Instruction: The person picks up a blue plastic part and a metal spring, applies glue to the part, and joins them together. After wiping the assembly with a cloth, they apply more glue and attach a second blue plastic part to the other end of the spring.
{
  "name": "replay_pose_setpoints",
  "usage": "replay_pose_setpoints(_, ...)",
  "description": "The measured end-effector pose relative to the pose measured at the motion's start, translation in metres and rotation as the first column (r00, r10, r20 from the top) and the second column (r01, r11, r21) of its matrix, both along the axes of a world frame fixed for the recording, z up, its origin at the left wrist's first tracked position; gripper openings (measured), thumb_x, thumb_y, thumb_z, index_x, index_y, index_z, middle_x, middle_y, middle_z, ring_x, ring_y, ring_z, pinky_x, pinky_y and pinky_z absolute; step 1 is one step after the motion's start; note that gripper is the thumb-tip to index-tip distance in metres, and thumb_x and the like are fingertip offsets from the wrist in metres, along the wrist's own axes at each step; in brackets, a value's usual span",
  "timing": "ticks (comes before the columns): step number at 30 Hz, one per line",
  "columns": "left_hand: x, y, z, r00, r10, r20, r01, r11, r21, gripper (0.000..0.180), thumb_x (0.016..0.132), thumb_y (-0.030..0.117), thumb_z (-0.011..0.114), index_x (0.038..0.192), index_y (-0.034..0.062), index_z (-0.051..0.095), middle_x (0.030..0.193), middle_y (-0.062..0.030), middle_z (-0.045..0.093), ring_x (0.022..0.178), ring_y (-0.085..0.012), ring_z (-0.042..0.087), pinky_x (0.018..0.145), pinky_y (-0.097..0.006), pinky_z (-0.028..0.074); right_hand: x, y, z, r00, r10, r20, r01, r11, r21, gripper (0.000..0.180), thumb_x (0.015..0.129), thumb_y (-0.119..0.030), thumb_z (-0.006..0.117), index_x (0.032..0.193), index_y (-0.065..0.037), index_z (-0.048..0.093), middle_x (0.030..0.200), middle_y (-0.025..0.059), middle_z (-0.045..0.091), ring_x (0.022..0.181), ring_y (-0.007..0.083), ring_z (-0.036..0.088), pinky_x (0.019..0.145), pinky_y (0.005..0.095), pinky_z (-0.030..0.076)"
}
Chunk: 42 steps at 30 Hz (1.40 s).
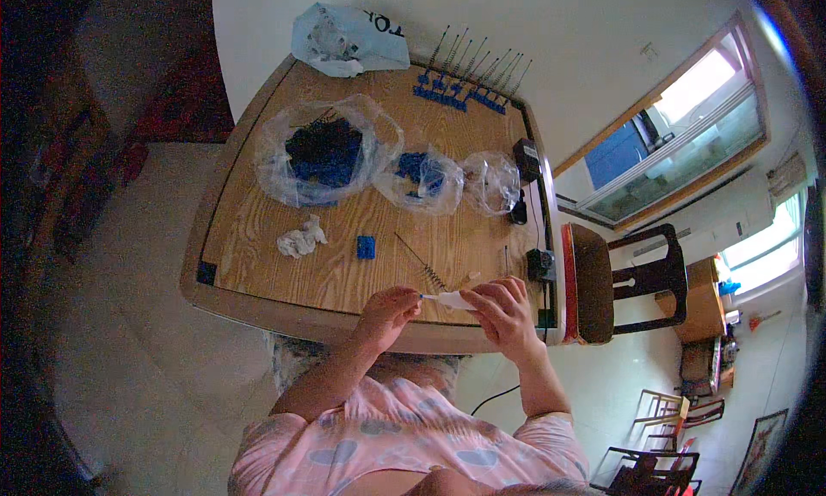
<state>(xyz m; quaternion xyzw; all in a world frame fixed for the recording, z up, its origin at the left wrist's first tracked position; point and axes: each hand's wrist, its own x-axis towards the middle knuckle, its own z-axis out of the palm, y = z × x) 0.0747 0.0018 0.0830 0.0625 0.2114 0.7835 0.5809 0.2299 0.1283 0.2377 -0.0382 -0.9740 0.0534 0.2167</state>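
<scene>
Over the near edge of the wooden table, my right hand (pixel 508 317) is closed around a small white squeeze bottle (pixel 454 301). The bottle lies sideways, its narrow tip pointing left at the fingertips of my left hand (pixel 385 317). Those fingers are pinched together on something too small to make out. Just beyond the bottle, a thin dark rod with a coiled spring section (pixel 433 277) lies slantwise. A small blue block (pixel 366 247) rests farther left, beside a crumpled white tissue (pixel 301 238).
Clear plastic bags (pixel 274 165) with dark and blue parts stand across the table's middle. At the far edge, several spring rods stand upright in blue blocks (pixel 440 97). A pale bag (pixel 348 44) lies far left. Black adapters (pixel 540 264) line the right edge beside a chair (pixel 589 281).
</scene>
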Motion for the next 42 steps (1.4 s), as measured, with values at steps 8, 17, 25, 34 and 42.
replay_pose_setpoints(8,0.001,0.001,-0.006,0.997,-0.03,0.071,0.028,0.999,0.034,0.012,0.082,0.011,0.066,0.089,0.0016,0.061,0.078,-0.0061,0.062,0.072,-0.0153,0.058,0.069,-0.027,0.048,0.0,-0.002,0.002,0.999,-0.005,-0.05,0.002,0.999,-0.048,0.044,0.071,-0.01,0.066,0.114,-0.011,0.058,0.099,0.0077,0.056,0.09,0.026,0.053,0.082,0.043,0.04)
replay_pose_setpoints(17,-0.004,0.0,-0.002,0.943,-0.182,0.278,0.085,0.94,0.329,0.012,0.084,0.019,0.064,0.086,0.0068,0.062,0.077,-0.0027,0.058,0.075,-0.0163,0.054,0.075,-0.03,0.043,-0.03,0.033,-0.071,0.87,-0.397,-0.292,0.041,0.649,-0.76,0.045,0.08,0.009,0.057,0.12,-0.007,0.042,0.098,0.0078,0.059,0.091,0.016,0.057,0.083,0.0293,0.044)
replay_pose_setpoints(25,-0.007,-0.001,0.023,0.97,-0.156,0.185,0.061,0.898,0.436,0.016,0.085,0.022,0.064,0.082,0.0072,0.061,0.078,-0.0008,0.052,0.077,-0.0132,0.047,0.074,-0.028,0.039,-0.073,0.13,-0.182,0.857,-0.51,-0.079,0.238,0.526,-0.816,0.054,0.08,0.009,0.055,0.126,-0.011,0.034,0.097,0.0059,0.058,0.087,0.0142,0.055,0.078,0.0245,0.042)
replay_pose_setpoints(34,-0.016,-0.009,0.022,0.981,-0.118,0.156,0.043,0.908,0.418,0.015,0.085,0.022,0.064,0.082,0.0073,0.061,0.078,-0.0005,0.052,0.077,-0.0129,0.047,0.075,-0.028,0.039,-0.068,0.108,-0.176,0.806,-0.59,0.041,0.407,0.503,-0.762,0.051,0.078,0.004,0.056,0.125,-0.008,0.039,0.101,0.0089,0.057,0.091,0.015,0.054,0.078,0.0277,0.044)
replay_pose_setpoints(42,-0.018,-0.017,0.012,0.97,-0.127,0.208,0.035,0.917,0.397,0.015,0.085,0.022,0.063,0.083,0.0074,0.061,0.078,-0.0003,0.051,0.077,-0.014,0.048,0.075,-0.029,0.04,-0.068,0.07,-0.112,0.993,-0.046,-0.107,0.021,0.973,-0.228,0.032,0.08,-0.002,0.054,0.111,-0.007,0.058,0.105,0.012,0.055,0.093,0.0281,0.055,0.08,0.0346,0.046)
